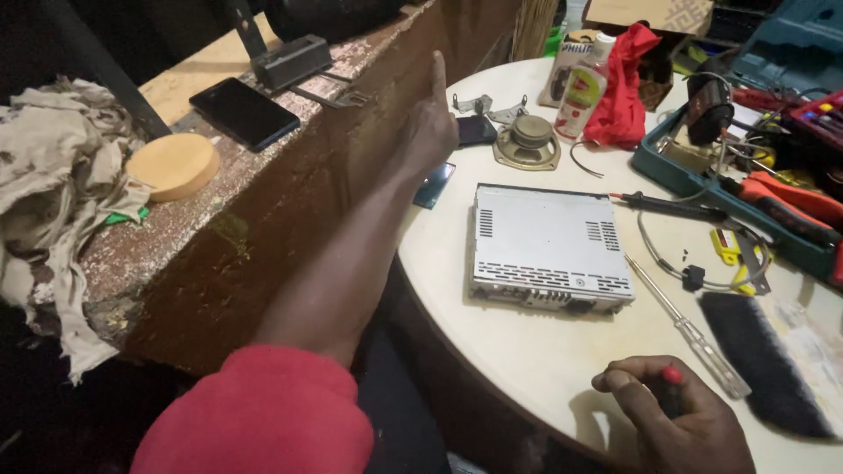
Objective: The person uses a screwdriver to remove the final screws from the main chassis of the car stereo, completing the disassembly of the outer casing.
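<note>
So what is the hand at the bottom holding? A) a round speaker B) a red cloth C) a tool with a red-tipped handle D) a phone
C: the right hand is closed around a screwdriver, its red-tipped handle poking out of the fist and its clear shaft and metal tip lying on the round table toward the silver metal box.
</note>
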